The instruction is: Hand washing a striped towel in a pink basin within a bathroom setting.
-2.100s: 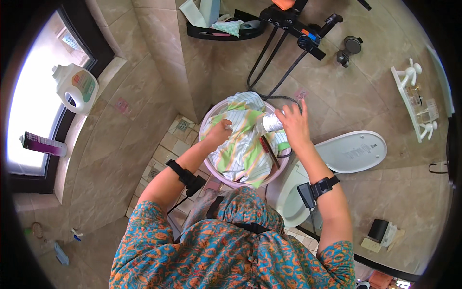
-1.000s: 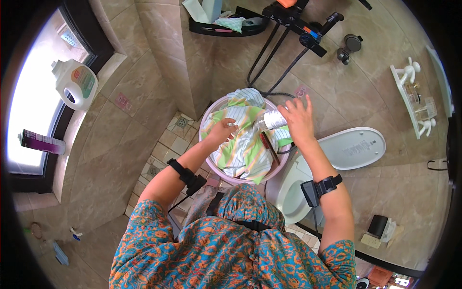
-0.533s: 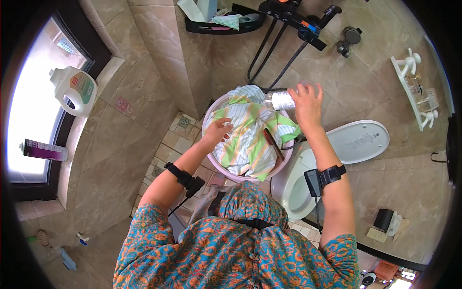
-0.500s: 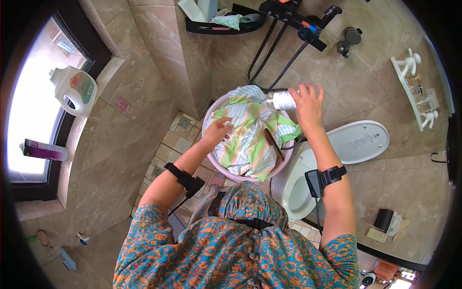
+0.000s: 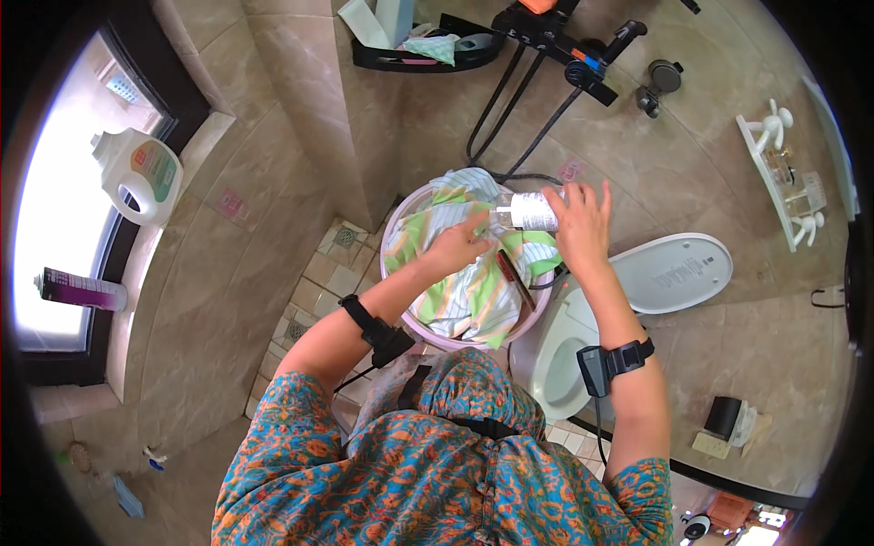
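Observation:
A clear bottle with a white label [image 5: 535,211] lies on its side in the air above a pink basin [image 5: 390,259]. My right hand [image 5: 584,223] is closed round its base end, and its neck points left. Striped cloth [image 5: 460,287] in white, green and orange fills the basin. My left hand [image 5: 455,246] is over the cloth, just left of the bottle's neck, index finger stretched toward it. The other left fingers are partly hidden. On the cloth rests a narrow reddish-brown thing [image 5: 514,276], its kind unclear.
Right of the basin stands a toilet [image 5: 564,364] with its lid [image 5: 678,271] raised. Black hoses [image 5: 510,100] hang behind the basin, below a corner shelf [image 5: 428,56]. A white detergent jug [image 5: 141,177] and a purple can [image 5: 82,289] occupy the window ledge.
My left hand has moved right across the cloth, up to the bottle's neck, with its index finger now extended. The bottle, still in my right hand, has shifted slightly and lies more level.

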